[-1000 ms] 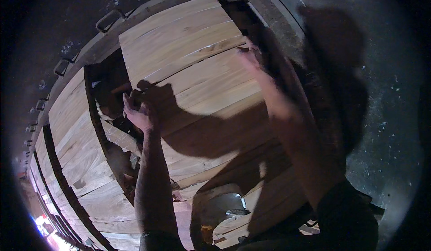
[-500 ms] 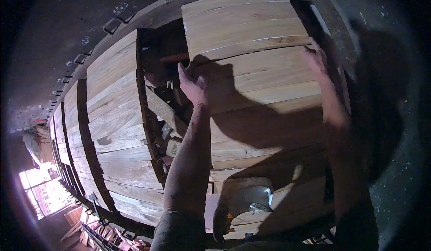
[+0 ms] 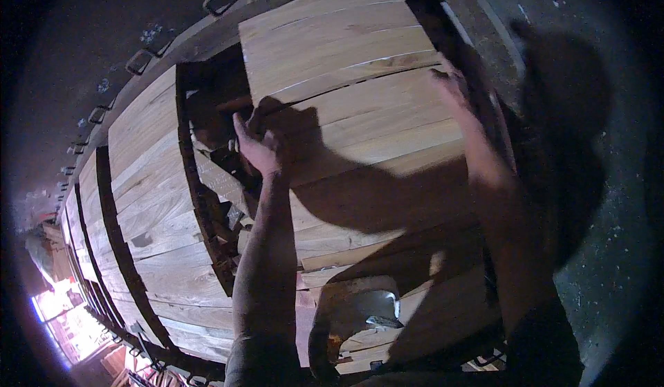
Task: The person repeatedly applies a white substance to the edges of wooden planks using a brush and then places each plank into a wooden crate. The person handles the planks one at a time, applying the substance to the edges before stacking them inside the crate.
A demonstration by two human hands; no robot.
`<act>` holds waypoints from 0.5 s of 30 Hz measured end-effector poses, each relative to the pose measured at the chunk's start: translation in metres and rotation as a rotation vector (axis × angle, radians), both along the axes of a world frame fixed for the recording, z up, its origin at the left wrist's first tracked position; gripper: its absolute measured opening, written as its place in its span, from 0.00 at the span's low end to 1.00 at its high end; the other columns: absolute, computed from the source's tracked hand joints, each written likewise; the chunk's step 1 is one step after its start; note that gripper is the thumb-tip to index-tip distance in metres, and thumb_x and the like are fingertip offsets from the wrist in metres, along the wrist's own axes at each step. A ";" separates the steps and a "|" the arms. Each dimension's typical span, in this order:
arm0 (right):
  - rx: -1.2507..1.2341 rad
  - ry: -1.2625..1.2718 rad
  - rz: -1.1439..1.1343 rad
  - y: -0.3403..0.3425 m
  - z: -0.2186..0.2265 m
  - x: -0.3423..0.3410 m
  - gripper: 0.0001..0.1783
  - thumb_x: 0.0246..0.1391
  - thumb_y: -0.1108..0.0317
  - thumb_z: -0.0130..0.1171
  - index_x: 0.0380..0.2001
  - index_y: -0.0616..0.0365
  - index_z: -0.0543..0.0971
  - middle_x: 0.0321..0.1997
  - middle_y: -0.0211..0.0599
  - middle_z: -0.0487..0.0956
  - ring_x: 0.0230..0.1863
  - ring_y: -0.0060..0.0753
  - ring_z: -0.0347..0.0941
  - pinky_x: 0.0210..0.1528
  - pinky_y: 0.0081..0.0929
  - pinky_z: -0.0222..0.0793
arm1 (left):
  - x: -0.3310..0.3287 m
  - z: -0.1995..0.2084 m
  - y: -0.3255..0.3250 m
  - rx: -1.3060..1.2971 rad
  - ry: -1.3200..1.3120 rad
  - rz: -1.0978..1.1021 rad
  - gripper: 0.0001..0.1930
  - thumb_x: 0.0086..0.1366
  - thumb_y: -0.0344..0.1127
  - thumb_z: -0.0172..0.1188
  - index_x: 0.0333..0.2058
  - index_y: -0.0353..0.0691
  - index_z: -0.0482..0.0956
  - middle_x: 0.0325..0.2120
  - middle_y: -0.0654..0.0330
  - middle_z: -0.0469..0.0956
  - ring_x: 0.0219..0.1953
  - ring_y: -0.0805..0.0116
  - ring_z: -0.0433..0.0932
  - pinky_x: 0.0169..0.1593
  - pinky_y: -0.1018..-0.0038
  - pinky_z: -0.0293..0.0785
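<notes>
Your left hand (image 3: 259, 145) is left of centre, at the left edge of the near planks (image 3: 373, 117). Its digits are partly spread, one pointing up-left; can't tell whether it pinches a plank end, the contact is in shadow. Your right hand (image 3: 452, 86) is upper right, at the right edge of the same planks, fingers bent; undersides hidden, so can't tell if they press or pinch.

Near planks fill the middle of the frame, side by side, from the top down to the lower edge. A dark seam crosses them between your hands, sloping up to the right. Your shadow (image 3: 387, 197) covers much of the centre.

Left of them, a dark gap holds wood scraps (image 3: 221, 179), just beside your left hand. Past the gap, more planks (image 3: 152, 186) run down the left side, with dark slots between stacks. A rim (image 3: 498, 24) curves around the top, with loop handles along the upper left; nearest handle (image 3: 225, 0). Bright opening (image 3: 66, 321), lower left. Pale rounded thing (image 3: 360, 304) at bottom centre, kind unclear.
</notes>
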State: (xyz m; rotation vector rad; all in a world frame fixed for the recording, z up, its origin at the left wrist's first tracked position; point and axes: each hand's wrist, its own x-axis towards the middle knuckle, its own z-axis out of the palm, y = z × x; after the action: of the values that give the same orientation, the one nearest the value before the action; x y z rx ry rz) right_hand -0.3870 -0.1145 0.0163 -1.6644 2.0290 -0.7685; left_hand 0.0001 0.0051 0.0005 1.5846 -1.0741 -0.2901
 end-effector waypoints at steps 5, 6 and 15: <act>-0.171 0.107 0.061 -0.013 -0.035 -0.023 0.35 0.52 0.55 0.57 0.63 0.48 0.64 0.62 0.46 0.69 0.62 0.46 0.65 0.62 0.34 0.61 | 0.007 -0.008 -0.003 0.021 0.035 -0.118 0.39 0.55 0.34 0.56 0.63 0.26 0.51 0.52 0.44 0.71 0.53 0.56 0.72 0.58 0.67 0.65; -0.216 0.187 -0.043 -0.015 -0.046 -0.033 0.33 0.51 0.56 0.58 0.61 0.47 0.68 0.59 0.46 0.72 0.60 0.47 0.67 0.61 0.36 0.62 | -0.008 0.008 -0.002 0.006 0.006 -0.135 0.39 0.55 0.34 0.57 0.63 0.27 0.49 0.50 0.44 0.73 0.53 0.56 0.73 0.57 0.67 0.66; -0.039 0.421 -0.424 -0.008 -0.042 -0.021 0.16 0.49 0.56 0.57 0.42 0.44 0.82 0.47 0.42 0.80 0.50 0.46 0.75 0.53 0.36 0.69 | -0.004 0.019 0.033 0.078 0.425 -0.243 0.40 0.51 0.22 0.50 0.64 0.26 0.46 0.54 0.45 0.71 0.56 0.60 0.70 0.61 0.71 0.61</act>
State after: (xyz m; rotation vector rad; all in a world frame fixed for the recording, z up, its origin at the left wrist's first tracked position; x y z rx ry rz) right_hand -0.4082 -0.1222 -0.0253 -1.5306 2.7334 -0.6249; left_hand -0.0036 0.0377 0.0194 1.3759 -0.9256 -0.8033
